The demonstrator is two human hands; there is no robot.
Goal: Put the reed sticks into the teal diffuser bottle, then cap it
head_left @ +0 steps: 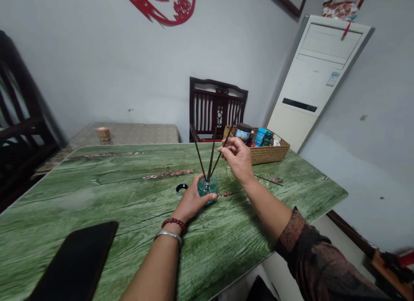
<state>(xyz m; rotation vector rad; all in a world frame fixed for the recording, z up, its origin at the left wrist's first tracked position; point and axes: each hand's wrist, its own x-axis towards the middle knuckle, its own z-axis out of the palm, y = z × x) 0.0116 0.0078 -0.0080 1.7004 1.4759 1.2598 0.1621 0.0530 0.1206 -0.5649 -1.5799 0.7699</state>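
A small teal glass diffuser bottle [207, 186] stands on the green wood-print tabletop [129, 193], with several thin dark reed sticks [210, 156] rising from its neck. My left hand [191, 202] grips the bottle's lower side. My right hand [237, 158] pinches one stick between fingertips and thumb, above the bottle. A black ring-shaped cap [181, 188] lies just beyond my left hand. Another thin stick with a pinkish end [269, 179] lies on the table to the right.
A black phone [76, 260] lies at the near left of the table. A wicker basket [261, 156] of jars and bottles stands at the far edge. Behind are a dark wooden chair [216, 107], a second table with a small wooden block [103, 133], and a white floor-standing air conditioner [310, 72].
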